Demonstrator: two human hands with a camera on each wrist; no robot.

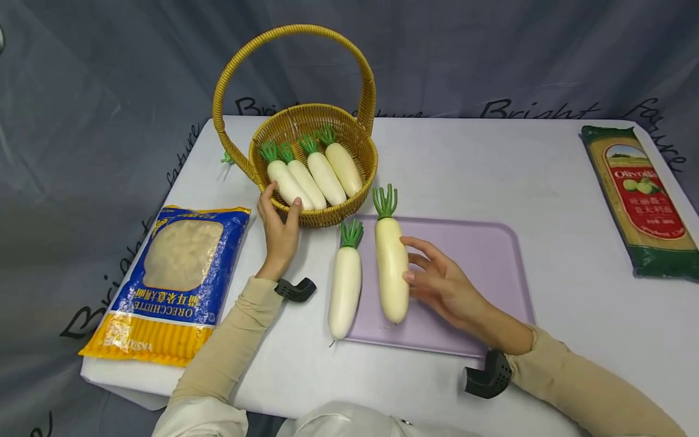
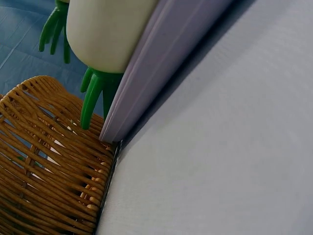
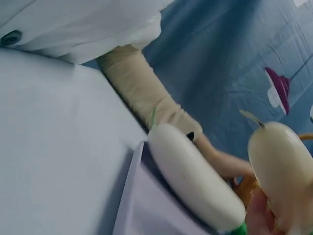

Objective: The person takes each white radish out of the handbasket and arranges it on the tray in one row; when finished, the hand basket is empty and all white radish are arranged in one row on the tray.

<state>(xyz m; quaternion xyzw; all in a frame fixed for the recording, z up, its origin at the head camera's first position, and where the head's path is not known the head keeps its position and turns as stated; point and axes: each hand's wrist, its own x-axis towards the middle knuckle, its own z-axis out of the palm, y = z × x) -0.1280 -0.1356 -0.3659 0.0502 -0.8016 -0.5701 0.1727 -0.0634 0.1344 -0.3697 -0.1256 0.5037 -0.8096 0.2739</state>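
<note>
My left hand [image 1: 280, 233] is at the near left rim of a wicker basket [image 1: 372, 159], its thumb and fingertips hooked over the edge. Several white daikon radishes [image 1: 326, 177] with green tops lie side by side in the basket. With thumb and fingers, my right hand [image 1: 445, 285] holds another daikon radish [image 1: 391, 270] by its right side, over the lilac tray [image 1: 469, 261]. One more white radish [image 1: 345, 291] lies along the tray's left edge, its green top toward the basket. In the right wrist view, the held radish [image 3: 279, 166] appears higher than the lying one [image 3: 190, 171].
A blue and yellow orecchiette pasta bag [image 1: 169, 279] lies on the left of the white table [image 1: 551, 200]. On the far right is a long pasta pack [image 1: 644, 200] with a red label. The basket's tall handle [image 1: 295, 30] arches over it. A grey curtain [image 1: 464, 54] hangs behind.
</note>
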